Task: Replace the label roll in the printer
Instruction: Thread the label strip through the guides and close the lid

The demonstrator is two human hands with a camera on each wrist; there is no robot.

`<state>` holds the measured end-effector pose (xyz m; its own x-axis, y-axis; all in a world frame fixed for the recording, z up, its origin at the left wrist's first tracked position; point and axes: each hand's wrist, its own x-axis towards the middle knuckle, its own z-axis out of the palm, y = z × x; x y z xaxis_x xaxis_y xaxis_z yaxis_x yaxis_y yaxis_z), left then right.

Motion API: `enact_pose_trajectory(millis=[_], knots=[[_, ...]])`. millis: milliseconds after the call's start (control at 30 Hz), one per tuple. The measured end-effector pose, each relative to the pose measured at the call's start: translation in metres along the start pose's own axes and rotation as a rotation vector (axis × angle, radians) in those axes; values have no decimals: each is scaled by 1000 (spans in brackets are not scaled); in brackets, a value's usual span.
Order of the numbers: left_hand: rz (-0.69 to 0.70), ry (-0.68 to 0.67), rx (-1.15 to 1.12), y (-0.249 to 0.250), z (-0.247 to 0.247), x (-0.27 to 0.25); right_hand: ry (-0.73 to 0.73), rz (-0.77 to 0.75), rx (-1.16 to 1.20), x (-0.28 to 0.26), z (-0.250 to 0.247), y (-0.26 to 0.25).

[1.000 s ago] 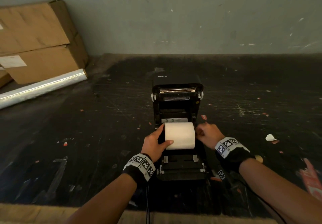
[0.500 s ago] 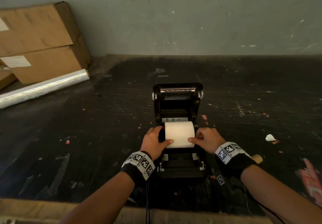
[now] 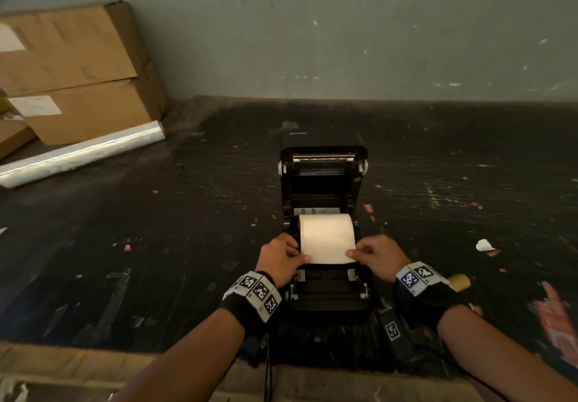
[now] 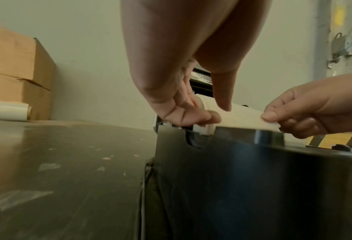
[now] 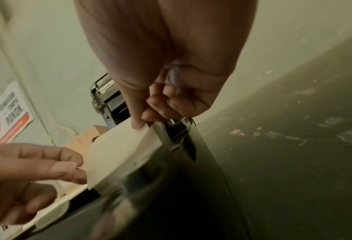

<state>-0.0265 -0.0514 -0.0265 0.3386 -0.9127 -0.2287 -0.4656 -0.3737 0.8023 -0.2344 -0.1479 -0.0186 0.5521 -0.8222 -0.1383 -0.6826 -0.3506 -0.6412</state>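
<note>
Label roll [image 3: 327,235] seated in open printer [image 3: 325,182]; left hand [image 3: 280,259] and right hand [image 3: 377,256] pinch its leading edge; feeding and lid closure remain.

Dim, wide-angle bowed edges; wrist views blurred, perhaps motion.

A cream-white label roll [image 3: 327,237], pinched at both near corners, sits in a glossy black printer [image 3: 323,164]; black wristbands [image 3: 251,300] behind the grip carry black-and-white square markers.

Two stacked cardboard boxes [image 3: 72,73] stand against the wall, a clear film roll [image 3: 81,154] lying just before them.
</note>
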Motion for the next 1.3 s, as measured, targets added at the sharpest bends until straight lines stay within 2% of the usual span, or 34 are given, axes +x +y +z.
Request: enact_pose_trajectory(millis=[100, 267, 500, 700, 933, 1067, 1167, 1300], knots=[[2, 4, -46, -5, 2, -4, -56, -3, -20, -3, 9, 7], [5, 14, -50, -10, 6, -7, -70, -38, -33, -5, 11, 7], [25, -13, -38, -12, 10, -6, -97, -21, 56, -8, 9, 10], [28, 23, -7, -8, 9, -4, -46, 11, -45, -6, 14, 5], [6, 21, 67, -5, 11, 0, -99, 67, -96, -3, 11, -4], [15, 4, 119, -3, 9, 0, -190, 52, -169, 3, 7, -6], [1, -32, 177, 0, 7, 4, -215, 58, -137, 4, 3, -7], [-12, -63, 161, 1, 4, 9, -167, 61, -43, 1, 5, 1]])
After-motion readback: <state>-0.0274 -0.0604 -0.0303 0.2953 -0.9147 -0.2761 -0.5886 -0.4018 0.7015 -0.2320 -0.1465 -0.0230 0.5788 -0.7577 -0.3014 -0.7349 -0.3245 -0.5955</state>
